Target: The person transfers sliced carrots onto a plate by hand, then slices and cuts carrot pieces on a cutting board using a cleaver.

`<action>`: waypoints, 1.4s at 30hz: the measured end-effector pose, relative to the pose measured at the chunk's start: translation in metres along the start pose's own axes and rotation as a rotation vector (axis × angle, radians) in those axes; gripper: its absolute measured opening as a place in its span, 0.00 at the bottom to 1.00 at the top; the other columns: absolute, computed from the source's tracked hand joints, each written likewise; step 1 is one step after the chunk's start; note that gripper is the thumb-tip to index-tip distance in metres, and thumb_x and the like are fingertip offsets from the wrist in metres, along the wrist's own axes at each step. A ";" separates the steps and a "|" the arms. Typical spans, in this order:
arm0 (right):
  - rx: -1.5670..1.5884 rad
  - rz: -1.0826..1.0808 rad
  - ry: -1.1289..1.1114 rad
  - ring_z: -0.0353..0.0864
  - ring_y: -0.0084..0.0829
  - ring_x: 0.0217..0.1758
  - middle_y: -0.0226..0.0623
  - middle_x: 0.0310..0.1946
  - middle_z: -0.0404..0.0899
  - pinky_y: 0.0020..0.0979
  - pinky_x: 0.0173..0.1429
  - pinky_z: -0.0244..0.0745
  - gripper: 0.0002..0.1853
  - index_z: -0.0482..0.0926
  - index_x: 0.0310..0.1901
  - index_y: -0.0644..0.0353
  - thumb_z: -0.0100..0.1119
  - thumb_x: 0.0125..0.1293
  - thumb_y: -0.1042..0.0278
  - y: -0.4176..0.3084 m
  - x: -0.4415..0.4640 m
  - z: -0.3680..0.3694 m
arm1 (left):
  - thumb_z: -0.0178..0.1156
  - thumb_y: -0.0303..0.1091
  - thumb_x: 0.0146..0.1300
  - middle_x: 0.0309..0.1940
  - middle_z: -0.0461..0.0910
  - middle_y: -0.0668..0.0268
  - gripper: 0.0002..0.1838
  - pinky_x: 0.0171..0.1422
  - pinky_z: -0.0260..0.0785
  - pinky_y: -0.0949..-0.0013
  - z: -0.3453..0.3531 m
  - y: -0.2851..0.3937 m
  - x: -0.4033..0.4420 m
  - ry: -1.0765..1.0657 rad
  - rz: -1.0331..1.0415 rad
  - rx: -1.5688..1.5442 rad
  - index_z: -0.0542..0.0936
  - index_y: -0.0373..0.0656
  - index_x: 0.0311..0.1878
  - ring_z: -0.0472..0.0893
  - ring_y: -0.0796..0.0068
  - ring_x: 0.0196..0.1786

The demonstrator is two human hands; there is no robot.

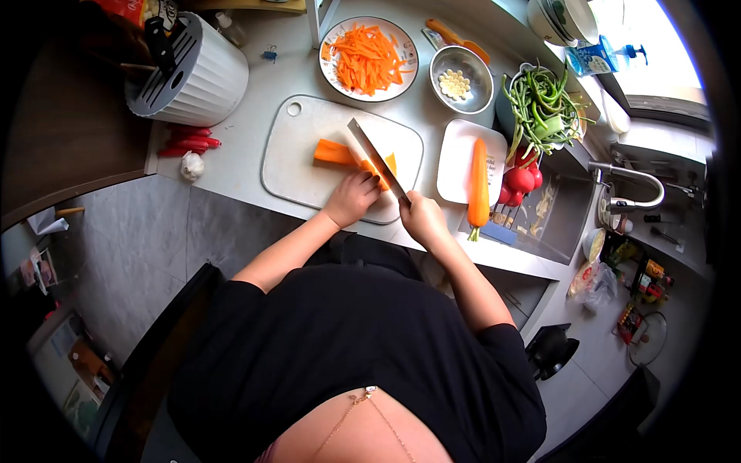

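Over at the counter (251,158), the right hand (423,221) is wrapped round the handle of the knife (372,156), and the left hand (355,199) pins the cut carrot (374,173) to the cutting board (297,158), very near the blade. I'd worry about a nicked finger, should the carrot roll or the blade skid; the loose chunk (332,151) alongside could get knocked too

We stood in a kitchen. We could tell from the sink (562,231) with its curved faucet (627,171), set into a pale counter (239,154), and from the slotted knife holder (212,73), the cutting board (289,158), the metal bowl (480,71), the heaped green beans (540,104) and the pump bottle (594,59) beside the bright window (652,38).
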State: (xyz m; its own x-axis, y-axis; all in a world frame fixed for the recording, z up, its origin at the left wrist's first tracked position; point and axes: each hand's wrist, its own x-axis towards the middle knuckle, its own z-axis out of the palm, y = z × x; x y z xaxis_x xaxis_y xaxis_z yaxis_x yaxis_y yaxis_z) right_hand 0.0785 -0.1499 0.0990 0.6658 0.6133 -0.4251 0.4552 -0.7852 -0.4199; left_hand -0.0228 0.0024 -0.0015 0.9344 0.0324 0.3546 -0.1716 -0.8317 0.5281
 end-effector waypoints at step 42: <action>0.089 0.041 0.040 0.79 0.59 0.34 0.60 0.26 0.78 0.51 0.41 0.73 0.14 0.77 0.34 0.68 0.54 0.64 0.62 -0.004 0.024 0.029 | 0.57 0.30 0.55 0.46 0.77 0.60 0.12 0.56 0.68 0.59 -0.001 0.003 0.005 0.085 0.044 -0.027 0.79 0.41 0.43 0.75 0.58 0.51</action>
State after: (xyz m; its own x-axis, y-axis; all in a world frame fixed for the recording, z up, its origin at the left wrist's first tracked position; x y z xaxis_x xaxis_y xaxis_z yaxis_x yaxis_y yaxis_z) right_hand 0.0755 -0.1292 0.0668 0.7068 0.5752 -0.4118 0.3738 -0.7979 -0.4729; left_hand -0.0191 0.0004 0.0032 0.8963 0.0439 0.4412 -0.2213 -0.8180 0.5310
